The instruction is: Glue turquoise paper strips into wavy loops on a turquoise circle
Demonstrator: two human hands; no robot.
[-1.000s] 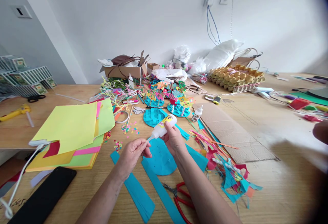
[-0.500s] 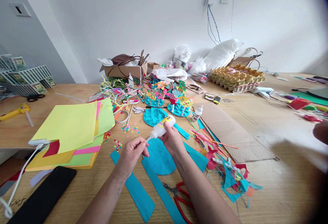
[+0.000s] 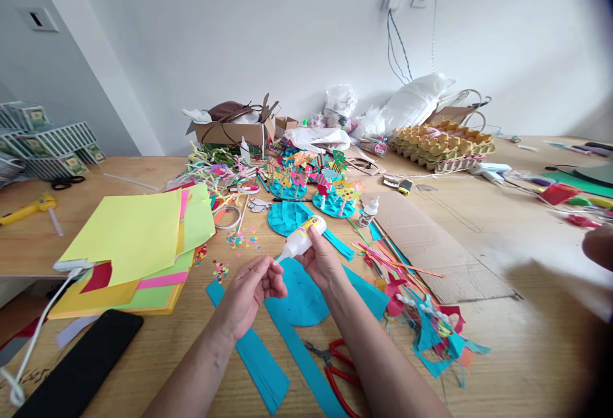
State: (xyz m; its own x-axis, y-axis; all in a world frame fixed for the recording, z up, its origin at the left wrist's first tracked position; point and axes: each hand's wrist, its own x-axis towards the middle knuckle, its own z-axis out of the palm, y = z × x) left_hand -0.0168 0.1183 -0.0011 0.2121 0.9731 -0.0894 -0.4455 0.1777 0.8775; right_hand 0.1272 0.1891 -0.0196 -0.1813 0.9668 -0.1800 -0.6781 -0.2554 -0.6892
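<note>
My right hand [image 3: 322,261] grips a white glue bottle [image 3: 301,239] with a yellow label, tilted so its nozzle points down-left. My left hand [image 3: 249,290] is closed in a pinch right at the nozzle tip; what the fingers hold is too small to make out. Both hands hover over a blue paper disc [image 3: 299,297] lying on the wooden table [image 3: 502,341]. Blue paper strips [image 3: 261,360] lie beside the disc, and red-handled scissors [image 3: 338,370] rest just under my right forearm.
A stack of coloured paper sheets [image 3: 134,239] and a black phone [image 3: 81,367] lie at left. Finished blue discs with paper decorations [image 3: 311,191], a small glue bottle [image 3: 368,212], flat cardboard [image 3: 431,246], paper scraps [image 3: 431,328], egg trays [image 3: 443,140] and a cardboard box [image 3: 234,127] fill the rest. Another person's hand [image 3: 598,246] shows at right.
My left hand's fingertips shifted slightly at the nozzle tip. The bottle stays tilted in my right hand; nothing else moved.
</note>
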